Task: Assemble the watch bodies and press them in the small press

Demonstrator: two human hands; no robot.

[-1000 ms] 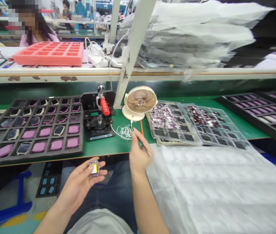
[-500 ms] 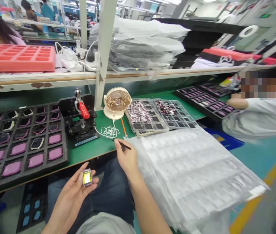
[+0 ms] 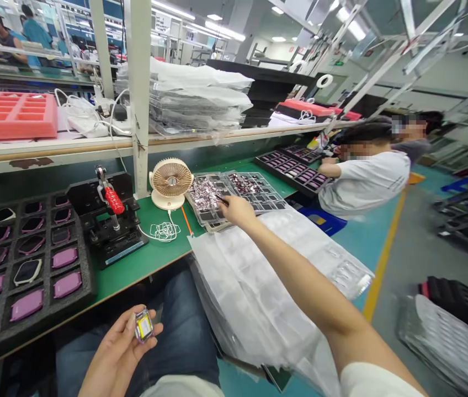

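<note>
In the head view my left hand [image 3: 123, 339] is closed around a small open watch case [image 3: 143, 325], with a yellow-edged battery showing inside it, held low over my lap. My right hand [image 3: 238, 210] reaches forward, its fingers pinching dark tweezers [image 3: 222, 200]. Their tip is over a clear plastic tray [image 3: 213, 225] heaped with small pinkish parts [image 3: 206, 193]; whether it grips a part is too small to tell. Beside that stands a second clear tray [image 3: 273, 190] with dark red parts. White plastic sheeting [image 3: 259, 275] lies beneath my right forearm.
Left, a black foam tray [image 3: 87, 275] holds purple and pale watch cases. A press with a red handle [image 3: 113, 199], a fan [image 3: 171, 182] and its coiled cable [image 3: 163, 231] stand on the green bench. A co-worker [image 3: 366, 171] sits at the right, near dark trays [image 3: 292, 168].
My right hand has moved forward and right with the tweezers, from near the bench edge to the pinkish parts. The left hand still holds the watch case. The view has turned right.
</note>
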